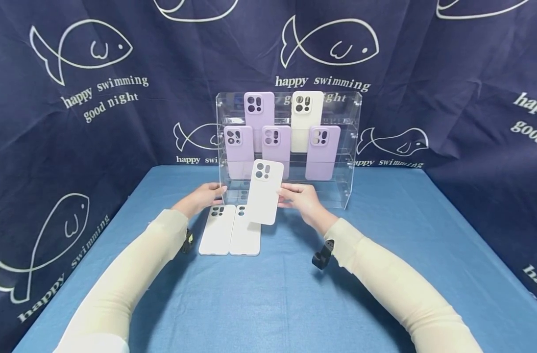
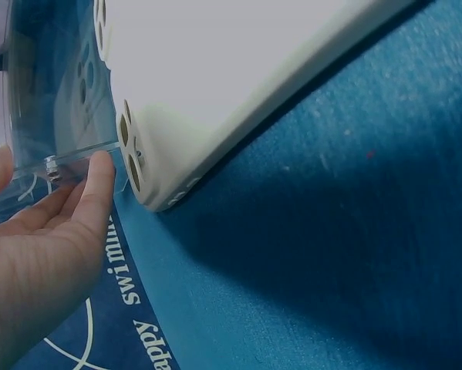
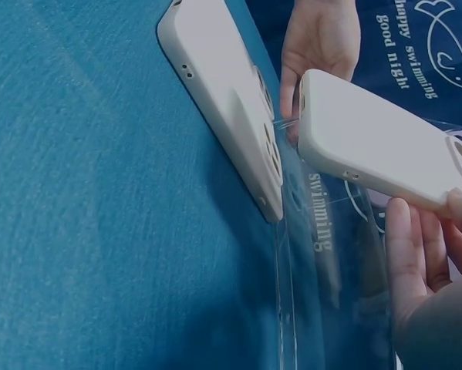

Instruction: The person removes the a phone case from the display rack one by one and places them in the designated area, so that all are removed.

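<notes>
My right hand point(image 1: 305, 200) pinches a white phone case point(image 1: 265, 196) by its right edge, thumb in front and fingers behind. The case is tilted a little, its camera cutouts toward the top, in front of the lower tiers of a clear acrylic display stand point(image 1: 332, 193). At the stand's lower left side, my left hand point(image 1: 202, 196) holds the edge of the side panel between thumb and fingers. Two more white phone cases, a left one point(image 1: 216, 233) and a right one point(image 1: 243, 240), lie side by side before the stand; the held case overlaps the right one's top.
Upright on the stand's tiers are several purple phone cases point(image 1: 323, 159) and one white case point(image 1: 306, 122). Blue cloth point(image 1: 268, 304) covers the table. A dark blue curtain point(image 1: 180, 63) with fish drawings hangs behind and at both sides.
</notes>
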### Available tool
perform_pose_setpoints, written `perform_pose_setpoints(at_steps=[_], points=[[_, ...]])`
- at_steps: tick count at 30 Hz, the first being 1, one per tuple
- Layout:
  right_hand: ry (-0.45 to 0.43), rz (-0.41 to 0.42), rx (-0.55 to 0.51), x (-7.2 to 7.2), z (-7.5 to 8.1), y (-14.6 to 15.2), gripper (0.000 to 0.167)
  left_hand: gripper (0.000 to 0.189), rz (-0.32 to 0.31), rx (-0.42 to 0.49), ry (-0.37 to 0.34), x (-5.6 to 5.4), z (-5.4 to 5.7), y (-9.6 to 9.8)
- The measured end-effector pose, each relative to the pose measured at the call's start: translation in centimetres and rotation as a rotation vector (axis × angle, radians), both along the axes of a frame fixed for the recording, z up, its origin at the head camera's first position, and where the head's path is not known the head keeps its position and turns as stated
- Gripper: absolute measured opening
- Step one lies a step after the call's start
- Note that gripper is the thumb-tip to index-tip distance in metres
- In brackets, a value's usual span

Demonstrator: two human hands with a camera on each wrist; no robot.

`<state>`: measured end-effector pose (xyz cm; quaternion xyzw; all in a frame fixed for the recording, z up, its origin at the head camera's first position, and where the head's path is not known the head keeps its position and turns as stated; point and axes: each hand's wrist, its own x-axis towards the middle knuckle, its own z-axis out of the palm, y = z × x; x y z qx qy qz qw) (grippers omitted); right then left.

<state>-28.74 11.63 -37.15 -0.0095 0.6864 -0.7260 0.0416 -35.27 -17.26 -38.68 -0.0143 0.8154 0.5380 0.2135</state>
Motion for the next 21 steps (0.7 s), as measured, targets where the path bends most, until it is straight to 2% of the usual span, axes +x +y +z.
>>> perform_pose_setpoints(at_steps=[3, 14, 21], points=[[-0.024, 0.004, 0.006, 0.1, -0.2, 0.2, 0.036, 0.063, -0.009, 0.002, 0.002, 0.1, 0.0, 0.0], [-0.131, 0.101, -0.015, 0.2, -1.0, 1.1, 0.041, 0.062, -0.024, -0.006, 0.008, 0.3, 0.4, 0.3], [-0.180, 0.142, 0.012, 0.2, -1.5, 1.9, 0.043, 0.061, -0.011, -0.001, 0.006, 0.3, 0.2, 0.1]])
